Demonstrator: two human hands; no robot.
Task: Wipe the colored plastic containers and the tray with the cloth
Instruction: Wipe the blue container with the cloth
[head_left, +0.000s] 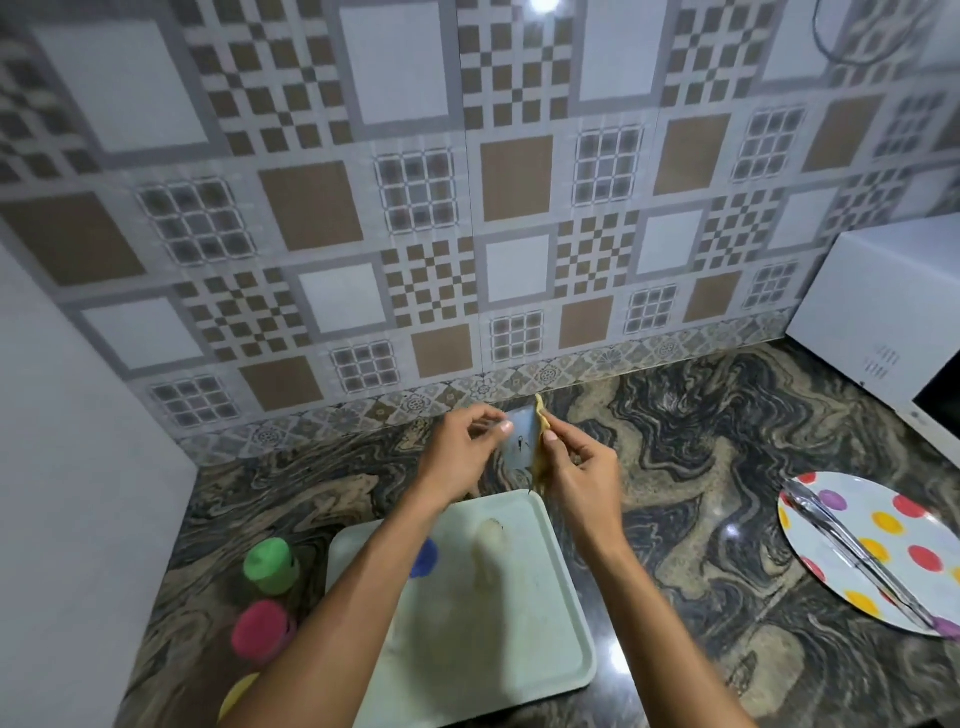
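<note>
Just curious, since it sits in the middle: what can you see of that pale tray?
The tray is pale, whitish, plastic-looking, rectangular with rounded corners and a low raised rim. It lies flat on the dark marbled counter. On it stand a blue-topped container, partly hidden by the left forearm, and a blurred whitish object.

Head-worn, close, down onto countertop (675, 467).

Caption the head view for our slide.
Left hand holds a translucent container; right hand holds the yellow cloth against it.
</note>
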